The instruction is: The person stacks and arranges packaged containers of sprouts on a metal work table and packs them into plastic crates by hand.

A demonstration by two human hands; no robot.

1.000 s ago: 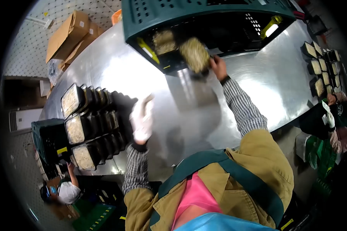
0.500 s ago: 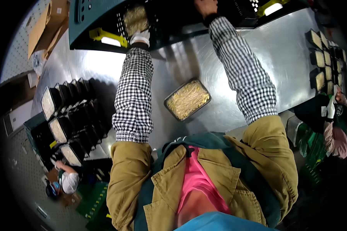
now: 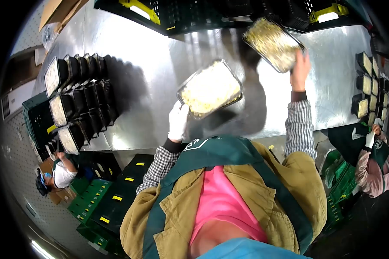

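My left hand [image 3: 178,122], in a white glove, is closed on the lower left corner of a black tray of bean sprouts [image 3: 212,90]. The tray is tilted above the steel table and casts a shadow on it. Farther off to the right, my bare right hand [image 3: 300,69] grips the right edge of a second bean sprout tray [image 3: 273,43]. That tray is slightly blurred and sits just in front of the dark crate [image 3: 194,21] at the far side.
On the left of the steel table [image 3: 129,116], several filled black trays [image 3: 58,77] stand on edge in rows. More filled trays [image 3: 364,84] lie at the right end, near a co-worker [image 3: 371,162]. Another person [image 3: 58,172] is at the lower left, by green crates [image 3: 90,196].
Both my hands have come back from the far crate. Each now has a bean sprout tray, where before a single tray lay on the table between my arms.
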